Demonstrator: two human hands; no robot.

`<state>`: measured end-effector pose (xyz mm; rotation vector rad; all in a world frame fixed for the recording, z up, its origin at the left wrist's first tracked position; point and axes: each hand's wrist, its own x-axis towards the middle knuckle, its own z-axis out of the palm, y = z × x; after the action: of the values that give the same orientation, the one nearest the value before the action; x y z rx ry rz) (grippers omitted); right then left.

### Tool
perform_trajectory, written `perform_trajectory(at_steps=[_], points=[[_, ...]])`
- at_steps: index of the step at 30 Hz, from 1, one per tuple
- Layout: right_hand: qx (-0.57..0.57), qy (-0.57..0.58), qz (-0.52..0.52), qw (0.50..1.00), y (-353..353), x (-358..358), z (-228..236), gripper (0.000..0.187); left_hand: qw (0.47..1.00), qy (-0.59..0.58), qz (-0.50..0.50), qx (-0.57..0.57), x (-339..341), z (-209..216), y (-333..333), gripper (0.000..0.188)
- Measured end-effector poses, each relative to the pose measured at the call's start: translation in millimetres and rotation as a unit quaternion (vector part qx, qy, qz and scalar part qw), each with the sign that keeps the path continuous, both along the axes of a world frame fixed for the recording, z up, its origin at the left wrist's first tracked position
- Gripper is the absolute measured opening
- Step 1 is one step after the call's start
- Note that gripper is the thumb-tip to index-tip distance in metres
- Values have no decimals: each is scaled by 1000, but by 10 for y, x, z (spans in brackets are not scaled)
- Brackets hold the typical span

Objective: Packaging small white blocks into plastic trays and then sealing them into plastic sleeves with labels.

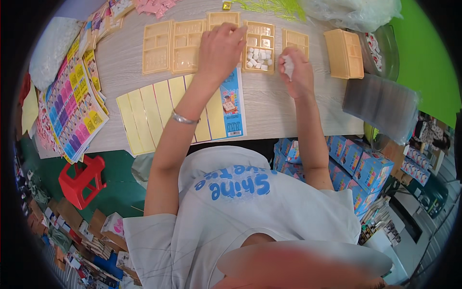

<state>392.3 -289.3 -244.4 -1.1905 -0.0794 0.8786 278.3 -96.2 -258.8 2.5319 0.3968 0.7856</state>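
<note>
My left hand (219,53), with a silver bracelet on its wrist, reaches over the row of tan compartment trays. Its fingers are bent at the upper edge of a tray (248,43) whose lower compartment holds several small white blocks (258,59). Whether those fingers hold anything is hidden. To the right, my right hand (301,72) is closed around a small white, crumpled-looking item (288,67), in front of another tan tray (296,38). More tan trays, a left one (157,47) and its neighbour (186,33), lie left of my left hand; a further tray (224,18) lies behind it.
Yellow-striped printed card sheets (159,108) lie under my left forearm. A stack of tan trays (339,53), a round clear container (391,53) and clear plastic cases (380,103) stand right. Colourful printed sheets (77,106) are left; pink pieces (153,6) and green sticks (276,6) lie at the back.
</note>
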Motion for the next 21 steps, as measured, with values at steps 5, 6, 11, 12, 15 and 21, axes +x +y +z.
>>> perform_trajectory(at_steps=[5,6,11,12,15,21], points=[[-223,-253,79,938,22,-151,-28,16,992,102,-25,73,209,-31,242,24],[-218,-428,68,874,66,-151,-48,17,992,101,-29,69,224,-45,263,20],[-312,-608,128,718,201,-258,78,22,995,64,-18,69,174,-62,252,10],[-319,-621,124,705,198,-252,63,21,997,32,-18,65,151,-18,212,9],[-277,-636,85,716,117,-216,91,20,998,-22,-46,28,-4,49,24,8],[-267,-606,82,744,-45,-220,53,19,996,0,-91,-4,-245,47,-351,10]])
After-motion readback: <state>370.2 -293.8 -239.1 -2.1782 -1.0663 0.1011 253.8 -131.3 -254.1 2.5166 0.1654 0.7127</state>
